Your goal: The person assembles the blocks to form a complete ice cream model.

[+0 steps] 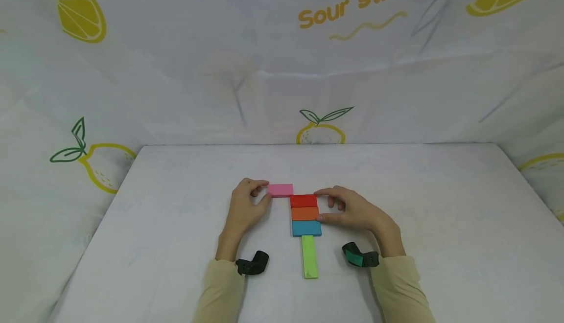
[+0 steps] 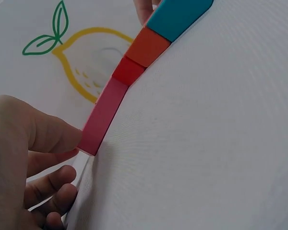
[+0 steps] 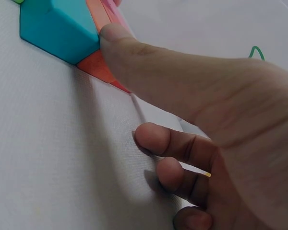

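Observation:
In the head view, my left hand (image 1: 248, 205) pinches the left end of a pink block (image 1: 280, 190) between thumb and forefinger. The pink block's right end meets the upper left corner of a red block (image 1: 303, 200). Below the red one lie an orange block (image 1: 304, 214) and a blue block (image 1: 306, 228), edge to edge in a stack-like row. A long light green block (image 1: 310, 257) points down from the blue one. My right hand (image 1: 352, 208) touches the row's right side, forefinger at the red block's corner, thumb (image 3: 134, 60) against the orange block.
The blocks lie on a white cloth-covered table (image 1: 176, 176). Behind it hangs a white sheet (image 1: 198, 98) printed with lemons and lettering. A dark wrist-worn device (image 1: 253, 263) sits at the left wrist, another device (image 1: 361, 256) at the right.

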The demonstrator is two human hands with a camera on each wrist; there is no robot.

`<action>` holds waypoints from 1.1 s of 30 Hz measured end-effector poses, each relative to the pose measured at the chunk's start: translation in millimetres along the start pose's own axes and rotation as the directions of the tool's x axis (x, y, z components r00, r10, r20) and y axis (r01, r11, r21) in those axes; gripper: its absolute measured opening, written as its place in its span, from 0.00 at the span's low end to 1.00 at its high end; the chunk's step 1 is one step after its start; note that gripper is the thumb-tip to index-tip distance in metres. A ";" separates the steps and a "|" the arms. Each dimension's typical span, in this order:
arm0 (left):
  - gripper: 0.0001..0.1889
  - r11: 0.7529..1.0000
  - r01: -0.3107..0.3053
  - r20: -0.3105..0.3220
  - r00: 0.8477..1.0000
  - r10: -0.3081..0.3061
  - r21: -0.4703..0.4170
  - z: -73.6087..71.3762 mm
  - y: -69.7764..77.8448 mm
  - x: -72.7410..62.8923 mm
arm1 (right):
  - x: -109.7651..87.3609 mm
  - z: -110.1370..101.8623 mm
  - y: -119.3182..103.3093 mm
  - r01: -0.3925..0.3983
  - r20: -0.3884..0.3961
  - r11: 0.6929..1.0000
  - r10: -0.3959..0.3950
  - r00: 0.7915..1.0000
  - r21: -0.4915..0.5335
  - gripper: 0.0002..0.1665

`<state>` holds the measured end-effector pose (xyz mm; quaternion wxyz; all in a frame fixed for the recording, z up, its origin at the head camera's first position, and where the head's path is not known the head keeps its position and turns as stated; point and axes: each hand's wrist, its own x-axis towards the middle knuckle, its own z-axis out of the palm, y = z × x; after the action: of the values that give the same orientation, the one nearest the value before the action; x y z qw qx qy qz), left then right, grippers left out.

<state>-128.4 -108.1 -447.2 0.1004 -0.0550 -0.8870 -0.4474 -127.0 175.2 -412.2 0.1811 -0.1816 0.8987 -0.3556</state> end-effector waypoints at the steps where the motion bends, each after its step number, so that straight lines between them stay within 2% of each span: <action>1: 0.14 1.000 0.001 0.000 1.000 -0.001 0.001 0.2 -0.2 0.0 | 0.1 0.2 0.1 0.001 0.000 1.000 -0.001 1.000 -0.001 0.33; 22: 0.13 0.997 -0.053 0.003 0.999 0.053 0.048 3.8 8.3 -1.4 | 0.5 -0.1 -0.3 -0.017 0.004 1.000 0.017 1.000 0.001 0.33; 33: 0.14 0.992 -0.079 0.003 0.997 0.079 0.097 13.4 15.5 -3.0 | 1.6 0.7 -0.6 -0.012 0.003 1.000 0.012 1.000 0.007 0.33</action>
<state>-124.3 -88.1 -443.4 0.1211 -0.0846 -0.9048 -0.3995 -128.0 173.7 -412.6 0.1853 -0.1762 0.8982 -0.3575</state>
